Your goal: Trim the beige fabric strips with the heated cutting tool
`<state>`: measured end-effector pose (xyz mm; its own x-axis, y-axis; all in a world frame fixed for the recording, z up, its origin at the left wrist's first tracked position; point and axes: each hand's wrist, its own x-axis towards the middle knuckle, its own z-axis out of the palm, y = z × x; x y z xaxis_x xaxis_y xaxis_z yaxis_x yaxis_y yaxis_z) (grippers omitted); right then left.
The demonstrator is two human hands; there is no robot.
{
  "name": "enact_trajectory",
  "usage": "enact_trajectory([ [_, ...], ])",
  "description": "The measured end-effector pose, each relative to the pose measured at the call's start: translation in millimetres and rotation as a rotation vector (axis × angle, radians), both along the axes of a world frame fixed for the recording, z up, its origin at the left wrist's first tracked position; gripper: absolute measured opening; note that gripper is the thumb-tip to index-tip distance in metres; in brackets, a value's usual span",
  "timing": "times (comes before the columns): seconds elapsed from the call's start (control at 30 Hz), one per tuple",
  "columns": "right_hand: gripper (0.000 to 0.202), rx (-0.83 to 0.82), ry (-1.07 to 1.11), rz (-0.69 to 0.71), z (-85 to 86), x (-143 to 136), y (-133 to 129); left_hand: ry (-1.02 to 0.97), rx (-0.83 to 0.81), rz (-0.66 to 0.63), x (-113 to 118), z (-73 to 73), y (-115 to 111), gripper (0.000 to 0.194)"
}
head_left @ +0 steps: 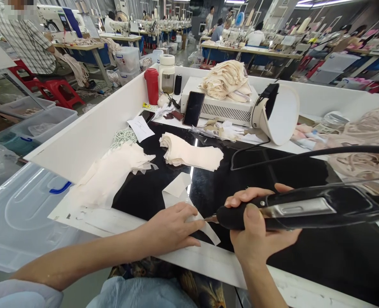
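Observation:
My left hand (178, 224) lies palm down with its fingers stretched out on a thin white fabric piece (210, 231), near the front edge of the black tabletop. A small cream piece (178, 185) lies over its upper end. My right hand (260, 231) is wrapped round a black corded hand tool (317, 209) with a metal plate along its side. The tool's narrow metal tip (211, 218) points left, close by my left fingertips; whether it touches the fabric I cannot tell. Beyond my hands lies a stack of cream fabric pieces (192, 152).
More white pieces (112, 171) lie to the left. At the back stand a phone (193, 108), a red cup (151, 85), a jar (167, 75), a white box (221, 112) with a fabric pile, and a white cone-shaped hood (283, 113). A black cable (336, 150) crosses the right side.

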<state>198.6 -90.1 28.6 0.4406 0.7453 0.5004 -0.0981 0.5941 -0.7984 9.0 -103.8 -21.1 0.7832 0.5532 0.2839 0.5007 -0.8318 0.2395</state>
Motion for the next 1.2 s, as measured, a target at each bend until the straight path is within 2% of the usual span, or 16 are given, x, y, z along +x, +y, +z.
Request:
enact_trajectory([
  [0.33,0.046,0.007,0.002,-0.002,1.5,-5,-6,0.041,0.035,-0.008,-5,2.3,2,0.05],
  [0.6,0.046,0.004,-0.021,-0.003,2.7,-5,-9,0.057,-0.013,-0.001,-13,0.1,-1,0.056],
  [0.93,0.047,0.045,0.076,0.002,8.6,-12,9,0.097,0.011,-0.008,-12,-4.7,-1,0.063],
  [1.2,0.044,0.021,0.056,0.025,6.0,-15,8,0.049,0.006,-0.003,-10,-9.7,0,0.064],
])
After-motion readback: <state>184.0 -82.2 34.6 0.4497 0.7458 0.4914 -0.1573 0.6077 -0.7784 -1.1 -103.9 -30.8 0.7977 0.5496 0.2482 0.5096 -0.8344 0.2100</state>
